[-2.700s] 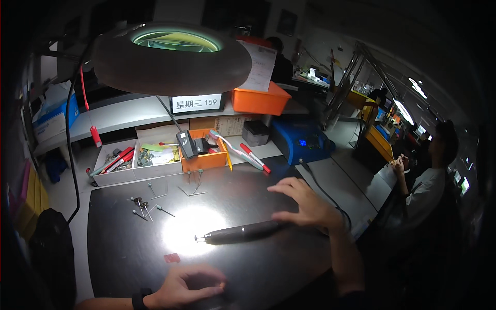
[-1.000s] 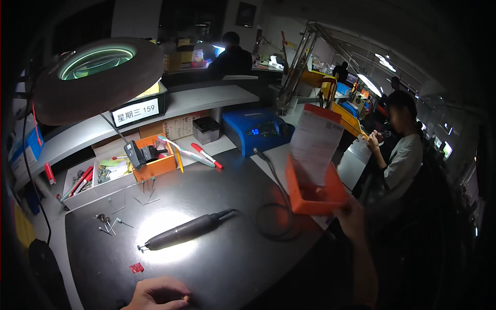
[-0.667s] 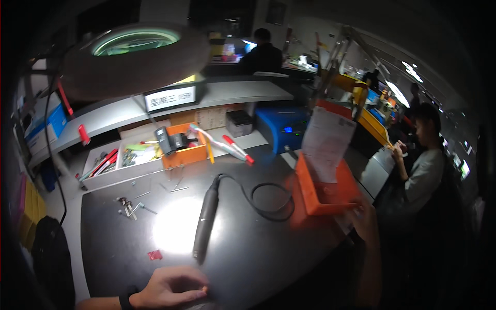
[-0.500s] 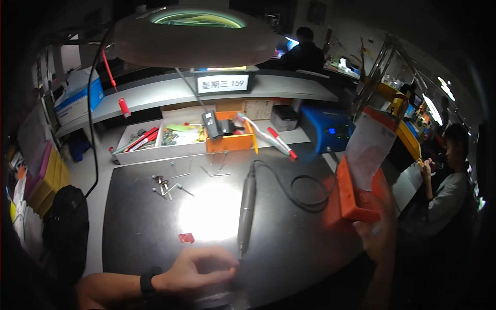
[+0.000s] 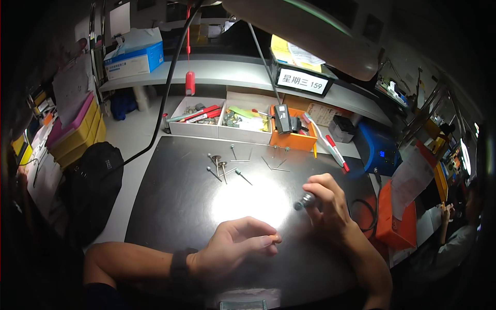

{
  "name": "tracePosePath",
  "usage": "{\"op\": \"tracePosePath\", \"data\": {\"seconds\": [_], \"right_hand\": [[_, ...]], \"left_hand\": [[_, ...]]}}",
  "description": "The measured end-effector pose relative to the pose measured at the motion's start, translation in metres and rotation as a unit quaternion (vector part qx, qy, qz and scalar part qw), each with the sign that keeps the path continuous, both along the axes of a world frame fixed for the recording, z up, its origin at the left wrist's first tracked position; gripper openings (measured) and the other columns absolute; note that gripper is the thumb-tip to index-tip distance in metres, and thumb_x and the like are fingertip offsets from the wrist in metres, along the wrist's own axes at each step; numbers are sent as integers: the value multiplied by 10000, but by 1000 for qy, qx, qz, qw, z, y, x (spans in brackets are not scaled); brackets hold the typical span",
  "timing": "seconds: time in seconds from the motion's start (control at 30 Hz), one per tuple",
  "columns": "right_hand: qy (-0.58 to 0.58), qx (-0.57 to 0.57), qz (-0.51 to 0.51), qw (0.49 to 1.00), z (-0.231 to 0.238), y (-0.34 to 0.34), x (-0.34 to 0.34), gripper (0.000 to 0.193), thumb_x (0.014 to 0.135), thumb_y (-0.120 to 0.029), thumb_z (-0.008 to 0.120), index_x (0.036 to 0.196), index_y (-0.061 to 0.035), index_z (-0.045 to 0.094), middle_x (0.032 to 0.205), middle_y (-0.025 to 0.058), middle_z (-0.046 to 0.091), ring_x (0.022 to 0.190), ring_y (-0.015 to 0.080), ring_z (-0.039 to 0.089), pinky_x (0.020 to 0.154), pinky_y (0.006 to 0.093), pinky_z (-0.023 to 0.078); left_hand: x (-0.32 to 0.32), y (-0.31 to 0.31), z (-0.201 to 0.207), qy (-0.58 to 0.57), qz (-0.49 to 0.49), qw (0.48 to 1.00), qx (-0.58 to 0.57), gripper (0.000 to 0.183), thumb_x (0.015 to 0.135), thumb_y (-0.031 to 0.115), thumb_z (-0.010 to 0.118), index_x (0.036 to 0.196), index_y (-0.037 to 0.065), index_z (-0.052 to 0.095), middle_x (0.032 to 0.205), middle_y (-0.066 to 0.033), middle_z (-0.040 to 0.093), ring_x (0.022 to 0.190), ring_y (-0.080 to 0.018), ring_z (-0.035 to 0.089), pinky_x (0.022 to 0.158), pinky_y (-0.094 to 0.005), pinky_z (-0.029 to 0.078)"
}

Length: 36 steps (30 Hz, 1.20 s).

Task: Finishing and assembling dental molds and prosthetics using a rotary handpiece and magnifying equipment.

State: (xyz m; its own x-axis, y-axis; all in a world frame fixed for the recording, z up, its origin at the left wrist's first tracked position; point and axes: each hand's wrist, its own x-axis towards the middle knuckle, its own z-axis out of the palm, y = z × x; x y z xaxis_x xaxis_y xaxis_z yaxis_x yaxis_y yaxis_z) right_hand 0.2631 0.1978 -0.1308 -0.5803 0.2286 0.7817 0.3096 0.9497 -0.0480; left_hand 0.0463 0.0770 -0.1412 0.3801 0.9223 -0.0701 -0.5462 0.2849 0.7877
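Note:
My left hand point(image 5: 235, 243) is closed in a pinch on a small orange piece point(image 5: 277, 238), held low over the black mat point(image 5: 170, 206). What the piece is exactly, I cannot tell. To its right, my right hand point(image 5: 328, 204) grips a dark grey rotary tool handpiece point(image 5: 306, 201), its round greenish-grey end pointing left toward the piece. Fingers hide most of the handpiece. Beyond the hands, several thin-shanked rotary bits lie scattered on the mat, among them a green-headed bit point(image 5: 243, 176) and a disc-headed one point(image 5: 222, 170).
Open boxes of markers and small parts point(image 5: 196, 124) line the mat's far edge, with an orange box point(image 5: 294, 139) beside them. At right stand a blue control unit point(image 5: 380, 150) and an orange bin point(image 5: 395, 227). A black cable point(image 5: 165, 98) hangs at left; a lamp point(image 5: 310, 31) overhangs.
My right hand has come from the orange bin to the middle and picked up the handpiece from the mat. My left hand keeps its pinch. The view has turned left.

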Motion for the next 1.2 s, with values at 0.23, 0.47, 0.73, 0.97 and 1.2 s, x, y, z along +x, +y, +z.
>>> {"op": "tracePosePath", "data": {"seconds": [0.23, 0.47, 0.73, 0.97, 1.2], "right_hand": [[-10, 13, 105, 994, 0, -39, -7, 380, 708, -92, 683, 1088, -106, 668, 687, -7, 516, 502, 108, 484, 430, 230, 392], [20, -66, 24, 997, -3, -59, -5, 360, 711, -84, 696, 1060, -33, 622, 758, 55, 612, 550, 168, 571, 456, 278, 435], [-82, -56, -79, 992, -6, -50, 8, 281, 759, -245, 726, 925, -63, 592, 619, 25, 492, 483, 170, 479, 428, 297, 339], [-116, -79, -70, 988, -2, -57, 10, 420, 690, -453, 760, 684, -114, 511, 556, -5, 390, 449, 145, 421, 428, 284, 308], [-53, 11, 32, 998, -18, -47, 6, 269, 746, -340, 694, 826, -122, 557, 633, -16, 427, 517, 110, 475, 443, 249, 340]], "left_hand": [[-2, 6, -2, -30, -25, 996, -78, 256, 881, -10, 603, 1132, -49, 573, 1091, -140, 610, 1002, -189, 613, 919, -316, 498], [0, 8, -2, 12, -34, 998, -60, 232, 882, -8, 601, 1109, -51, 589, 1084, -154, 616, 974, -207, 634, 888, -320, 514], [0, 7, 0, -9, -25, 996, -89, 229, 886, 3, 591, 1108, -53, 588, 1028, -176, 633, 943, -228, 636, 872, -335, 508], [3, 9, -2, 28, -60, 996, -55, 229, 877, 7, 601, 1097, -55, 586, 1014, -179, 633, 913, -220, 632, 851, -333, 507], [-1, 2, -10, 7, -20, 998, -51, 216, 872, 19, 596, 1079, -40, 587, 978, -155, 637, 887, -196, 624, 836, -324, 510]]}}
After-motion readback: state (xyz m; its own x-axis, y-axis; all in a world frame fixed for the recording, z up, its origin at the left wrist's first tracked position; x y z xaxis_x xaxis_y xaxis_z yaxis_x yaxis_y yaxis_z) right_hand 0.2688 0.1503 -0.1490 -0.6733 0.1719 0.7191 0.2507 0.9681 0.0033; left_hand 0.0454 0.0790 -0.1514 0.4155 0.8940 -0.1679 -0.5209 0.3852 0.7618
